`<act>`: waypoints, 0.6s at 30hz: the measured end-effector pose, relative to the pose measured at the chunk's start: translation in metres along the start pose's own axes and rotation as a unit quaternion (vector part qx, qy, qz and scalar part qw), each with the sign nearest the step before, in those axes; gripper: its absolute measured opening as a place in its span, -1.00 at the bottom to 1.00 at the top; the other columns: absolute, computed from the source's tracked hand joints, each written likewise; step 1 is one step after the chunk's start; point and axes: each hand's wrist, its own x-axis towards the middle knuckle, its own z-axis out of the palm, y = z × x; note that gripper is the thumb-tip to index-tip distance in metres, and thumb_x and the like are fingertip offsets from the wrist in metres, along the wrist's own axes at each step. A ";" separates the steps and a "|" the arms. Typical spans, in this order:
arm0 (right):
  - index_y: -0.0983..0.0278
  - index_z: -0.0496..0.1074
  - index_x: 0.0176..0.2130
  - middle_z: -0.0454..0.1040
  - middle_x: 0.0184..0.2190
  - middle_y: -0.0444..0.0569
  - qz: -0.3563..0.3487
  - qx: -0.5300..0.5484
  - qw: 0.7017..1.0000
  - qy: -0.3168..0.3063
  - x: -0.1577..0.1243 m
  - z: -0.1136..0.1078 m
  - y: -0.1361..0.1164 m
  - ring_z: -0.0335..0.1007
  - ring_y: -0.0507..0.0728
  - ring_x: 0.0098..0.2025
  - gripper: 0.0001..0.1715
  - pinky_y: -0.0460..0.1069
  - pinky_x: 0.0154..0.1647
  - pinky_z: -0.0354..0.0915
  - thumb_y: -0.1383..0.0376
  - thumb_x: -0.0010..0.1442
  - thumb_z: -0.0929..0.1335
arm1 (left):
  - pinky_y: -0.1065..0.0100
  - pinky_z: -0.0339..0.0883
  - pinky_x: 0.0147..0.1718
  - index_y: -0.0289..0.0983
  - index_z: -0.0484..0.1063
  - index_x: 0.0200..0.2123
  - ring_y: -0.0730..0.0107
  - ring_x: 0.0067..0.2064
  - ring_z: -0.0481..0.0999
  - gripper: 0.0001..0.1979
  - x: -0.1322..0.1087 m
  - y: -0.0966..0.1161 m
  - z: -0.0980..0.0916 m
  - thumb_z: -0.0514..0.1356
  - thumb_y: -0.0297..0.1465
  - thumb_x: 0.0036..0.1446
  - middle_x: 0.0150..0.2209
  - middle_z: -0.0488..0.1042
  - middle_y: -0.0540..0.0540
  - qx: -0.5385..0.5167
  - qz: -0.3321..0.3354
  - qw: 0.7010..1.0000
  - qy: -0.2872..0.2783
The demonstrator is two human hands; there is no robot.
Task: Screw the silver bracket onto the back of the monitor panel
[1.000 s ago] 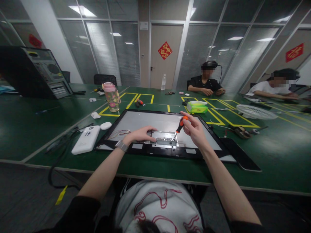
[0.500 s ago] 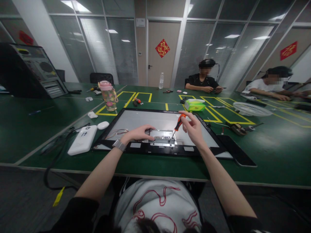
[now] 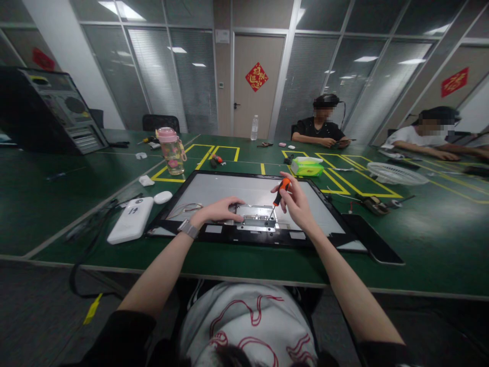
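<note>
A display panel (image 3: 225, 187) with a black frame lies flat on the table before me, its pale grey back facing up. On its lower middle sits a silver metal bracket (image 3: 257, 226) with small dark screws. My left hand (image 3: 219, 210) grips the bracket's left end, thumb and fingers curved around it; thin wires run out beneath that hand. An orange and black screwdriver (image 3: 281, 191) is held at its handle by my right hand (image 3: 296, 201). It stands tilted, its shaft pointing down, with the tip at the right part of the bracket.
Left of the panel lie a white power bank (image 3: 131, 220), a white oval case (image 3: 163, 197) and dark cables. A pink-lidded bottle (image 3: 171, 153) and a green tissue pack (image 3: 306, 166) stand behind. At right rests a black phone-like slab (image 3: 372, 237). Two people sit across the table.
My right fingers have shifted on the screwdriver handle, wrapping lower and more around it. The screwdriver's tip stays on the bracket. My left hand has hardly moved.
</note>
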 end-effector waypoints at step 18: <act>0.13 0.19 0.06 0.31 -0.36 -0.17 -0.031 -0.015 0.997 0.066 0.004 0.053 0.002 0.28 -0.07 -0.56 -0.65 -0.14 -0.60 0.26 0.21 0.28 0.27 | 0.24 0.13 0.16 -0.21 0.31 0.19 0.11 0.18 0.29 -0.24 0.002 -0.008 0.004 0.31 -0.01 -0.06 0.19 0.32 -0.15 -0.007 0.012 1.000 0.008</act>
